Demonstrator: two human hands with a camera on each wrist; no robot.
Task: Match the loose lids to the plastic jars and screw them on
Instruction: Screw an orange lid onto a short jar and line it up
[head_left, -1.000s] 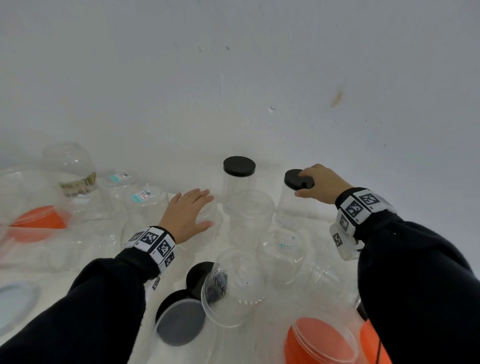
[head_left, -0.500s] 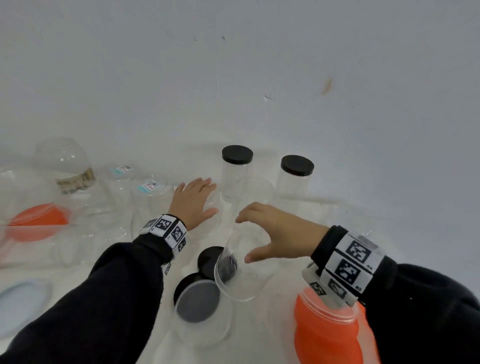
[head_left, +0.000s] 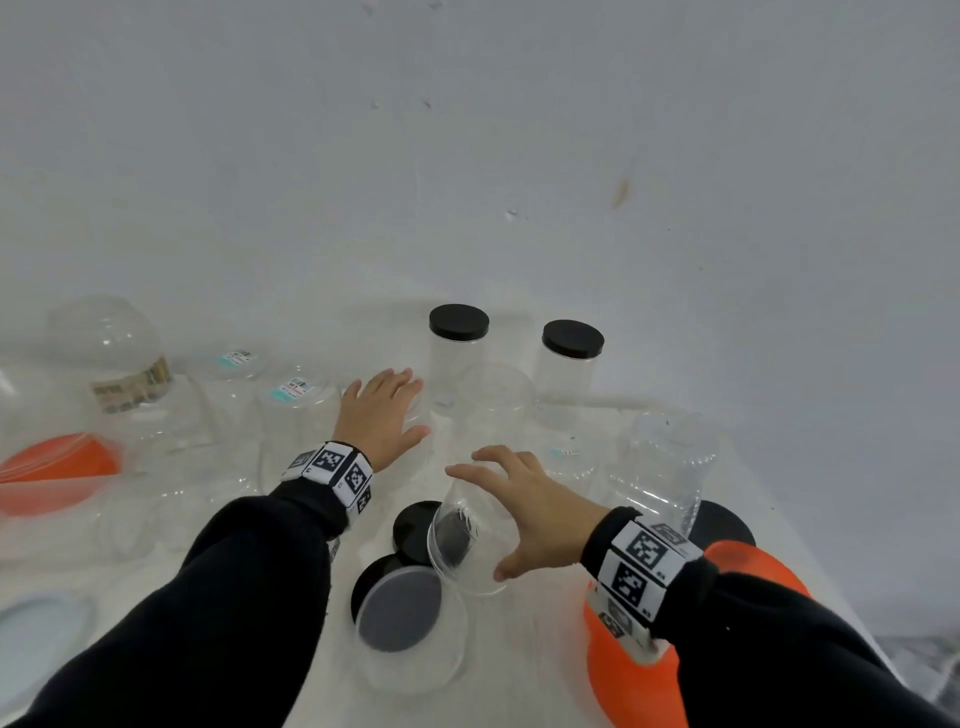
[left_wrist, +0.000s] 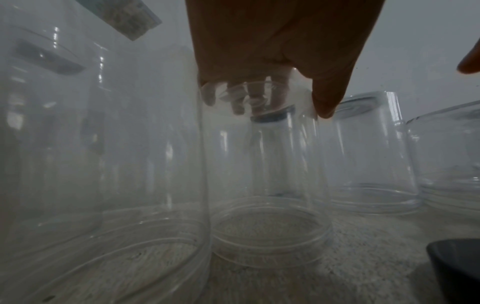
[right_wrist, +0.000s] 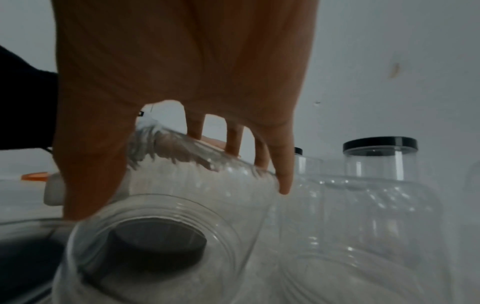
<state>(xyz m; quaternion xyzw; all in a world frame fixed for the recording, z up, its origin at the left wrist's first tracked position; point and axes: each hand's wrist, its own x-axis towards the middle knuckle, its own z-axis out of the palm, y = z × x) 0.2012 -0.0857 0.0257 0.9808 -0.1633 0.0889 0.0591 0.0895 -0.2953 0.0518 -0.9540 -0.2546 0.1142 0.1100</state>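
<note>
My right hand (head_left: 511, 512) arches over a clear lidless jar (head_left: 460, 553) that lies tilted at the front middle. Thumb and fingers curl round its body, and in the right wrist view the jar's mouth (right_wrist: 145, 236) faces the camera. My left hand (head_left: 382, 415) rests flat, fingers straight, on an upturned clear jar (left_wrist: 267, 168). Two clear jars stand at the back with black lids (head_left: 458, 322) (head_left: 573, 338) on them. Loose black lids (head_left: 413, 530) (head_left: 727, 525) lie near the tilted jar. Another dark lid (head_left: 400, 608) shows through a clear jar at the front.
Several more clear jars crowd the white table, most upturned, some with labels (head_left: 293, 387). Orange lids lie at far left (head_left: 57, 467) and under my right wrist (head_left: 634, 670). A pale lid (head_left: 36, 629) sits at bottom left. A white wall stands close behind.
My right hand left the black lid of the back right jar, came back toward me and closed round the tilted clear jar. My left hand stayed flat on its jar.
</note>
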